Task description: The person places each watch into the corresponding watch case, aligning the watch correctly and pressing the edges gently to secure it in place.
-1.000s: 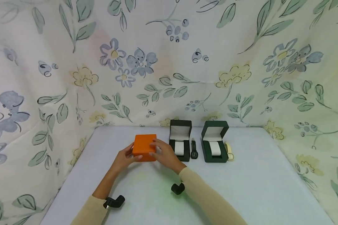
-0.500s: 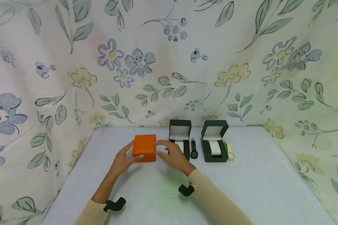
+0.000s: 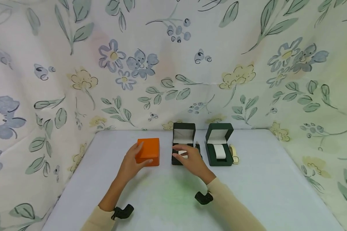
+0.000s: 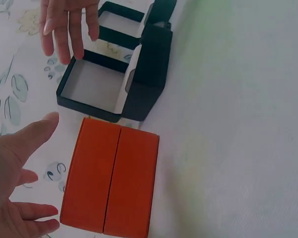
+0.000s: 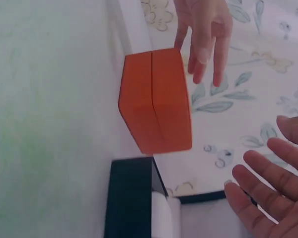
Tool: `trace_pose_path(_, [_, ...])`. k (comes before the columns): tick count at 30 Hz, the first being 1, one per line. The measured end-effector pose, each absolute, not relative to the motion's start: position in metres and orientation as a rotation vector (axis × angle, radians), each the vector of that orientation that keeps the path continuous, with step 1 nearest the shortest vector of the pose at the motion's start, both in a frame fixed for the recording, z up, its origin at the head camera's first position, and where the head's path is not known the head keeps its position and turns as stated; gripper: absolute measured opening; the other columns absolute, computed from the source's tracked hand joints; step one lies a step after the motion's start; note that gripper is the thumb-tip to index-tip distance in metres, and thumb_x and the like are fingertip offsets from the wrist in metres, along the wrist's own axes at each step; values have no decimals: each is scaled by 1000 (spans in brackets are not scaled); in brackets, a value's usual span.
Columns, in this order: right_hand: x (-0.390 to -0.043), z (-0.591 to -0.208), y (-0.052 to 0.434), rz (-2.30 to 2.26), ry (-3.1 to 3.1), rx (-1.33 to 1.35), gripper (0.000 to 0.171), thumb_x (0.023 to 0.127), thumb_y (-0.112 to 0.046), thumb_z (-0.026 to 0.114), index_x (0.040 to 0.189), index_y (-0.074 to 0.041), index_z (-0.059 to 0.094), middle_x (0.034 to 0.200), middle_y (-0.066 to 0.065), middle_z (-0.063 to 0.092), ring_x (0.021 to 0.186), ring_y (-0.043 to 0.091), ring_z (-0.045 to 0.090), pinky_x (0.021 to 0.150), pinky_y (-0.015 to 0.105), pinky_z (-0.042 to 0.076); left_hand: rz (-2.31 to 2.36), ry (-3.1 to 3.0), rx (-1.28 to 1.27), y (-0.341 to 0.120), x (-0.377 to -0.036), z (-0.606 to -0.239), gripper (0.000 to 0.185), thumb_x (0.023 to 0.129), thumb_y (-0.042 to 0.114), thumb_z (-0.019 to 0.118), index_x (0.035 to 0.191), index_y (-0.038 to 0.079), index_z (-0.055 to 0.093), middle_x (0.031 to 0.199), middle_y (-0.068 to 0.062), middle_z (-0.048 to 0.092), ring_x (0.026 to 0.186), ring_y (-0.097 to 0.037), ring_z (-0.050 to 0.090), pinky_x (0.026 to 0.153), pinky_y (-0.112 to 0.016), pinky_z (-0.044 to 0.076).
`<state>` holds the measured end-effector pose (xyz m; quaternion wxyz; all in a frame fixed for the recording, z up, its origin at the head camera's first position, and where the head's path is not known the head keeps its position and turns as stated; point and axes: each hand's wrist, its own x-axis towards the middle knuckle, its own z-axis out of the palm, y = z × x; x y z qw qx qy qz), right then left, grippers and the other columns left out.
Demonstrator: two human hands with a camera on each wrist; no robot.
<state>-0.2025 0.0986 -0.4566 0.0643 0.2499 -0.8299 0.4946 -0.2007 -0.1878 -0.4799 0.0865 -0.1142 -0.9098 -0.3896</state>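
A closed orange box (image 3: 151, 149) sits on the table, and a seam runs round it in both wrist views. My left hand (image 3: 130, 164) hovers at its left front with spread fingers, overlapping it in the head view; the left wrist view shows a gap between those fingers and the box. Over the front of the left dark watch box (image 3: 184, 126) my right hand (image 3: 193, 160) is raised, fingers and thumb apart, holding nothing. That box stands with its lid up, and its white cushion (image 3: 182, 154) is partly hidden. A black watch (image 3: 198, 146) beside it is mostly covered by the right hand.
Right of the black watch stands a second dark green watch box (image 3: 219, 126), lid up, with a white cushion (image 3: 219, 151) inside. A gold watch (image 3: 234, 155) lies along its right side. Floral cloth (image 3: 167, 64) hangs behind the white table (image 3: 266, 186).
My right hand has left the orange box and moved right, over the left dark watch box. The left hand has loosened and lifted slightly from the orange box, which stays in place.
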Motion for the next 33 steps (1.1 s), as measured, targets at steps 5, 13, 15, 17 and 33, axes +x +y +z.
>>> trace_pose_path(5, [-203, -457, 117, 1461, -2490, 702, 30, 98, -21, 71, 127, -15, 70, 124, 1, 70, 112, 26, 66, 89, 39, 59, -1100, -2699, -364, -179, -199, -479, 93, 81, 33, 87, 157, 7, 38, 157, -26, 35, 143, -45, 37, 114, -61, 35])
trace_pose_path(13, [-206, -459, 138, 1411, -2439, 665, 27, 98, -22, 71, 123, -13, 71, 117, 6, 73, 107, 26, 68, 83, 36, 61, -1063, -2701, -410, -165, -198, -475, 93, 79, 34, 88, 156, 11, 41, 157, -23, 38, 141, -45, 39, 111, -62, 39])
trace_pose_path(15, [-206, -459, 142, 1403, -2436, 640, 27, 97, -20, 71, 123, -11, 71, 116, 7, 73, 107, 27, 68, 83, 37, 61, -1058, -2702, -422, -162, -199, -474, 93, 79, 34, 89, 156, 12, 42, 158, -22, 38, 142, -45, 38, 111, -62, 39])
trace_pose_path(17, [-206, -459, 146, 1401, -2440, 604, 28, 96, -18, 72, 123, -10, 71, 116, 6, 73, 107, 26, 68, 83, 38, 60, -1062, -2698, -431, -159, -200, -474, 92, 78, 33, 89, 155, 12, 43, 158, -21, 38, 142, -44, 38, 110, -62, 39])
trace_pose_path(33, [-215, -465, 166, 1314, -2445, 381, 27, 93, -14, 76, 118, -6, 73, 112, 8, 74, 98, 23, 72, 77, 37, 61, -1071, -2688, -571, -135, -211, -467, 87, 81, 34, 87, 156, 19, 44, 158, -17, 39, 143, -41, 39, 112, -60, 39])
